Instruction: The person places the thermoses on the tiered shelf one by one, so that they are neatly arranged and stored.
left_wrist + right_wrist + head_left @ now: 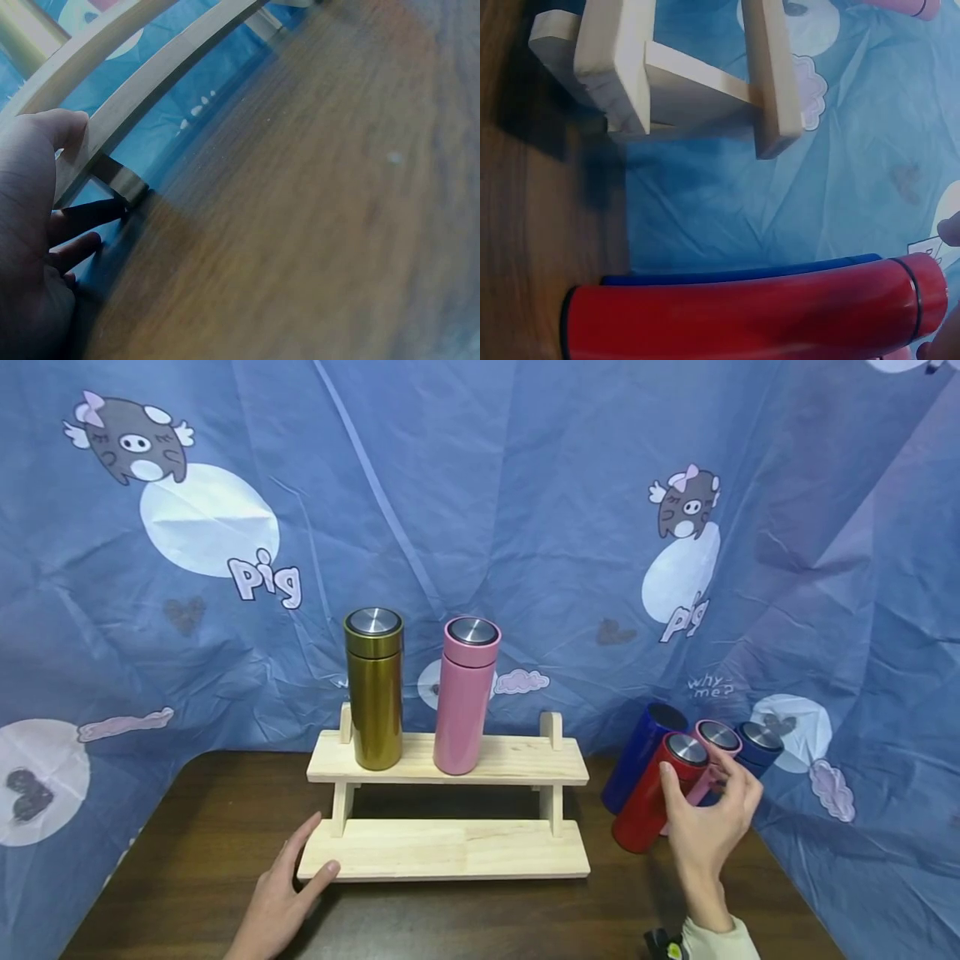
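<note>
Your left hand (281, 889) sits at the left end of the rack (442, 852), thumb and fingers straddling the lower shelf and seemingly holding it. Ahead of those fingers and to their right, on the upper shelf, stand the gold bottle (377, 702) and the pink bottle (465, 710), both upright.

Beyond your right thumb, on its left, is the blue bottle (641, 752). The red bottle (656, 793) stands on the table with its lid inside the curve of your right hand (712, 827), thumb on the lid's left and forefinger on its right. Whether those fingers have clamped on it I cannot tell. Its long axis runs up from the table, lid upward, base below your fingertips. Just right of your forefinger come the second pink bottle (717, 733) and the navy bottle (759, 739).

I judge you are taking hold of the red bottle; the next move calls for a firm pinch and a straight lift, clear of its close neighbours.
</note>
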A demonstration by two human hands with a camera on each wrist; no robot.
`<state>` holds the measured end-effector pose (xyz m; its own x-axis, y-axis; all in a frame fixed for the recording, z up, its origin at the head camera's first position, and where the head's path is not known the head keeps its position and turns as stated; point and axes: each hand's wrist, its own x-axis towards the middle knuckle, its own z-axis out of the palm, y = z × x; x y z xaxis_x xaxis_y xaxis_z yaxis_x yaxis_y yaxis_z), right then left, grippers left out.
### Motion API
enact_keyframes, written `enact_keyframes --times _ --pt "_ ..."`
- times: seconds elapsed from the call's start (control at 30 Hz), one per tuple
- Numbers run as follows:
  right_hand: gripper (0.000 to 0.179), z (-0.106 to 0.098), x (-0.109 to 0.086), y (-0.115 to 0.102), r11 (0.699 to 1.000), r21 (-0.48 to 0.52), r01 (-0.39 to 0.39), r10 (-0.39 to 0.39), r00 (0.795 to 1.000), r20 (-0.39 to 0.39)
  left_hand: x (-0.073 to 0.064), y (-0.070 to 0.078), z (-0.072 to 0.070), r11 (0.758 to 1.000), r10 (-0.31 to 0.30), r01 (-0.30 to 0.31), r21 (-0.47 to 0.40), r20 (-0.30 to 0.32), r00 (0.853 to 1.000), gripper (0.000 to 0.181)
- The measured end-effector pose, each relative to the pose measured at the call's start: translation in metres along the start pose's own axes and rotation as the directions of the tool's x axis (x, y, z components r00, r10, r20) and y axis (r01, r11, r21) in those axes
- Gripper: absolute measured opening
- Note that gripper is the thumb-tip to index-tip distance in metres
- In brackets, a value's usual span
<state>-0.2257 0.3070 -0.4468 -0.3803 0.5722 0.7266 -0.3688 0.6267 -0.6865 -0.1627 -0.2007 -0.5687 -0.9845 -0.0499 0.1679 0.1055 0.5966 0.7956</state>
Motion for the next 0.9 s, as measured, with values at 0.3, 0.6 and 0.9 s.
enact_keyframes --times 0.3,0.6,0.9 --pt "0.060 0.005 -0.004 0.018 0.999 0.018 -0.038 0.038 0.999 0.010 0.000 0.001 -0.001 1.000 0.017 -0.017 -0.001 -0.012 1.000 0.075" --pt "0.057 0.007 -0.010 0.015 0.998 0.025 -0.061 0.061 0.998 0.014 -0.001 0.000 0.000 1.000 0.016 -0.016 0.011 -0.012 1.000 0.076" --pt "0.063 0.011 -0.015 0.001 0.995 0.087 -0.051 0.049 0.998 0.027 0.001 0.000 0.000 1.000 -0.022 0.021 0.018 0.016 1.000 0.078"
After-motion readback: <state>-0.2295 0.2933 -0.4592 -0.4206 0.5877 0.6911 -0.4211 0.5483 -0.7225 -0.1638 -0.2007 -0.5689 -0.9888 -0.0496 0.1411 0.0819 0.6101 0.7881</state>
